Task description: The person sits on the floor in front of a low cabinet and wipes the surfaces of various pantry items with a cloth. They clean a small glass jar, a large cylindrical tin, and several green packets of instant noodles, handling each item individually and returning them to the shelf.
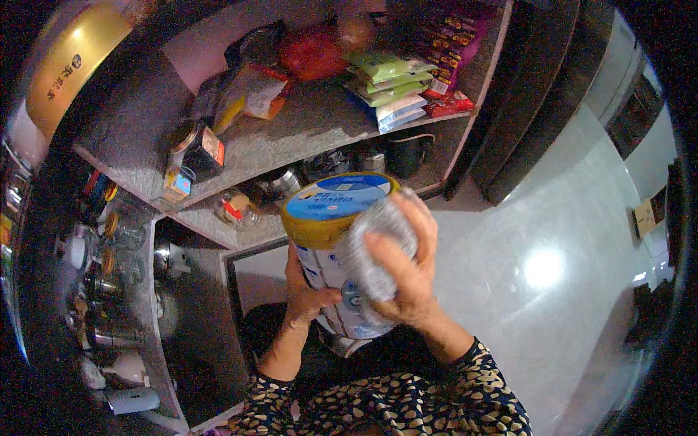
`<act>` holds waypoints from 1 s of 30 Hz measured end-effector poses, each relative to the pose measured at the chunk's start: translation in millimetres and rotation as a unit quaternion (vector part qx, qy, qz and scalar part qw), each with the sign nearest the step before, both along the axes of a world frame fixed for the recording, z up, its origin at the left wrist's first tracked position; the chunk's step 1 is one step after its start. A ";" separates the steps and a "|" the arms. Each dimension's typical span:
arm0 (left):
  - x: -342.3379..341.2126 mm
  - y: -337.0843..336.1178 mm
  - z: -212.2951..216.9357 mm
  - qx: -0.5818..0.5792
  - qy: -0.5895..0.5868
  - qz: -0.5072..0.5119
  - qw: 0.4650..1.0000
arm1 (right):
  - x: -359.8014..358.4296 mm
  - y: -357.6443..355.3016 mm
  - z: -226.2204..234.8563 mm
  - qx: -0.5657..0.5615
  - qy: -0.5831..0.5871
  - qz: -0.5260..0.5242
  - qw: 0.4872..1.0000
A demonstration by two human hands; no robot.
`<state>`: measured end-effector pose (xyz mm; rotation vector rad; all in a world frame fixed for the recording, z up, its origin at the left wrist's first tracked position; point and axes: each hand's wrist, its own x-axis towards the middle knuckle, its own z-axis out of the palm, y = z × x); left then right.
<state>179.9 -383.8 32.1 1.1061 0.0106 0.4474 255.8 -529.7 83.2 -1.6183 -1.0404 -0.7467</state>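
Note:
A large round tin (314,272) with a white body, a yellow rim and a blue lid is held up in front of me, its lid tilted toward the shelves. My left hand (305,294) grips it from the left, the thumb lying across its front. A crumpled grey cloth (371,251) is in my right hand (408,265), whose fingers close round it and press it against the tin's right side. The cloth hides much of that side.
Ahead, a wooden shelf (313,120) bears green packets (392,76), a red bag (313,54) and a dark-lidded jar (200,149). Metal containers (285,182) stand on the level below. Jars and kitchenware fill the left shelves. Pale shiny floor (523,327) stretches out at right.

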 end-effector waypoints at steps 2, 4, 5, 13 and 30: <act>-2.2 5.7 -12.2 0.009 -0.001 0.011 1.000 | 6.4 -3.4 4.1 0.034 0.107 0.041 0.993; -3.1 9.8 -35.2 -0.001 -0.008 0.003 1.000 | 18.3 -4.3 -5.6 0.085 0.223 0.095 0.966; -6.0 13.5 -52.3 -0.014 -0.015 -0.004 1.000 | 21.3 -3.4 -6.2 0.136 0.316 0.139 0.929; -9.6 13.0 -74.8 -0.115 0.044 -0.041 0.992 | 34.2 -19.1 -21.5 0.093 0.469 0.159 0.864; 1.1 15.0 -82.9 -0.138 0.024 -0.060 0.988 | 20.1 -21.4 -6.3 -0.022 0.157 0.114 0.981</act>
